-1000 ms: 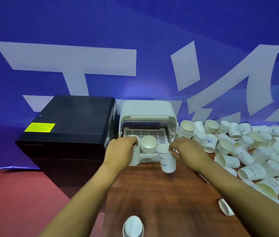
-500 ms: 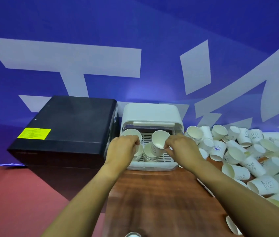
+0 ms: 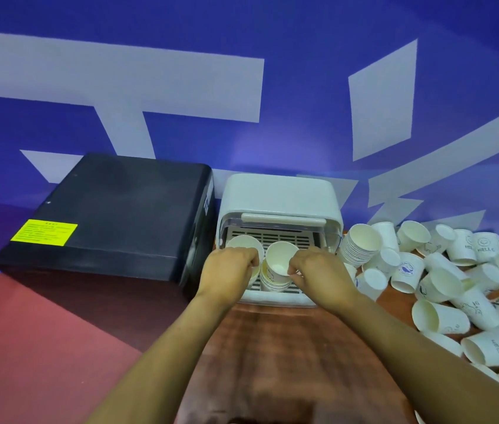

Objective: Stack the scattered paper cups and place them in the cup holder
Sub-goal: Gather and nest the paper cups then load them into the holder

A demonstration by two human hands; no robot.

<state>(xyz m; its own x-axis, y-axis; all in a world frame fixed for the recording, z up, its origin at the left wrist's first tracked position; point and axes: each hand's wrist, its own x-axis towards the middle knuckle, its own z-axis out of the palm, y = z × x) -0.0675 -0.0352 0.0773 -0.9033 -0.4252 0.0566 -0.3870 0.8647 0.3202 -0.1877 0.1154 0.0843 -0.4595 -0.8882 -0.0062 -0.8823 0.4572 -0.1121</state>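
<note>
At the cup holder (image 3: pixel 279 197) mouth, your left hand (image 3: pixel 227 270) grips one cup (image 3: pixel 246 244) and your right hand (image 3: pixel 318 270) pinches another (image 3: pixel 280 260) over the stack (image 3: pixel 272 283); seat each squarely, rims level, then let go.

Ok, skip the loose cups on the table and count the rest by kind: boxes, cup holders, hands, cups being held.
Black box: 1
Cup holder: 1
Hands: 2, left hand, right hand
Held cups: 2, left cup, right cup
Total: 6
</note>
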